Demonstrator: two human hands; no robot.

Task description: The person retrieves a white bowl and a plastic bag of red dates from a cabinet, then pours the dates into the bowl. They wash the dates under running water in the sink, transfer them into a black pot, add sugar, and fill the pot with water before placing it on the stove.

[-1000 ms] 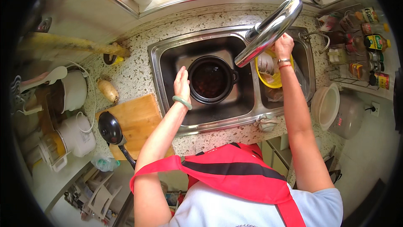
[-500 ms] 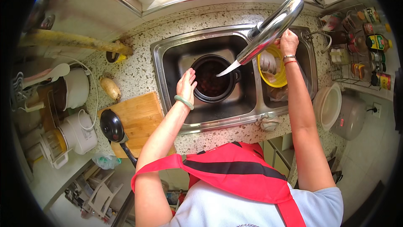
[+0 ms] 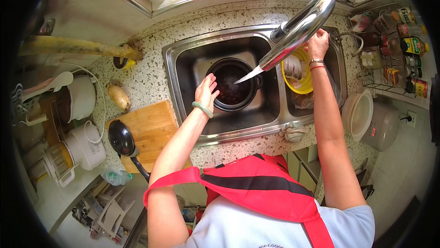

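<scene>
A black pot stands in the left basin of the steel sink, holding dark reddish pieces under water. From the chrome faucet a white stream runs into it. My left hand, a green bangle at its wrist, is open at the pot's left rim with fingers stretched; whether it touches the rim I cannot tell. Behind the faucet spout, my right hand is closed, its fingertips partly hidden and whatever they grip not visible. Below that hand, a yellow colander with pale pieces inside sits in the right basin.
Left of the sink, a black lidded pan rests on a wooden cutting board. A pale root lies behind it. At right are a white basin, a bottle rack and a crumpled cloth on the sink's front edge.
The water in the pot has become more churned and bubbly under the stream. My left hand has shifted slightly right, its fingers spread more. My right hand has moved very little.
</scene>
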